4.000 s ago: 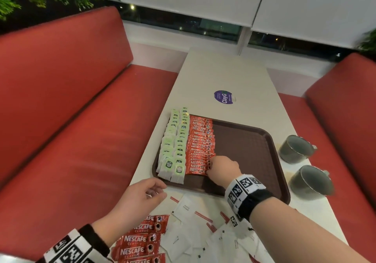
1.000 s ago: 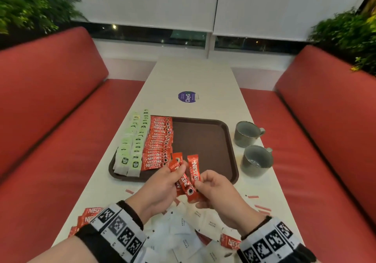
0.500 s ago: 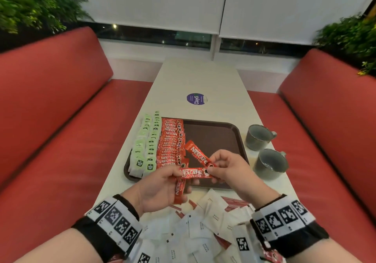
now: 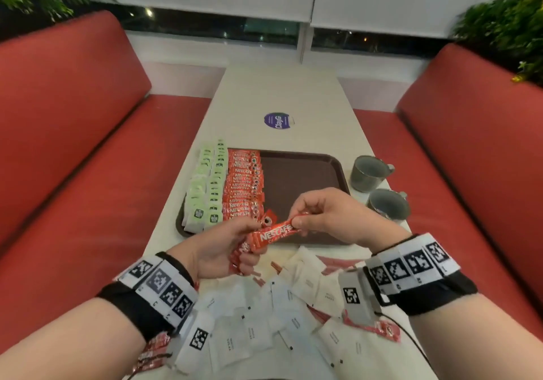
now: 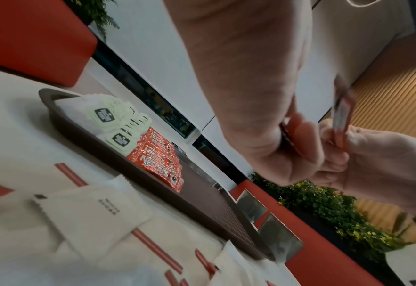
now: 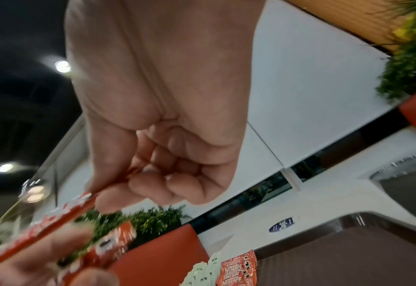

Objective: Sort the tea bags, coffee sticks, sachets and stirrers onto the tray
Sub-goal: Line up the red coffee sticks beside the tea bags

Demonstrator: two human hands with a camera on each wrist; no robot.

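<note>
Since half a second ago the right hand [image 4: 332, 218] has drawn one Nescafé coffee stick [image 4: 273, 236] level and up between the two hands, where earlier two sticks were fanned out. Its thumb and forefinger pinch the stick's right end, the other fingers curled under. The left hand [image 4: 223, 250] grips a bunch of coffee sticks [image 4: 239, 254] in curled fingers, and its thumb and fingertips also meet the single stick's left end (the wrist views are too blurred to show the contact more exactly). Both hands hover above the near edge of the brown tray [image 4: 302, 180]. On the tray's left side lie two columns of green tea bags [image 4: 207, 185] and, just beside them, a column of coffee sticks [image 4: 244, 185]; its right part is bare. White sugar sachets [image 4: 264, 321] are scattered on the table [image 4: 282, 91] under the wrists, with red stirrers [image 4: 276, 266] among them. Two grey mugs [image 4: 379, 188] stand right of the tray.
</note>
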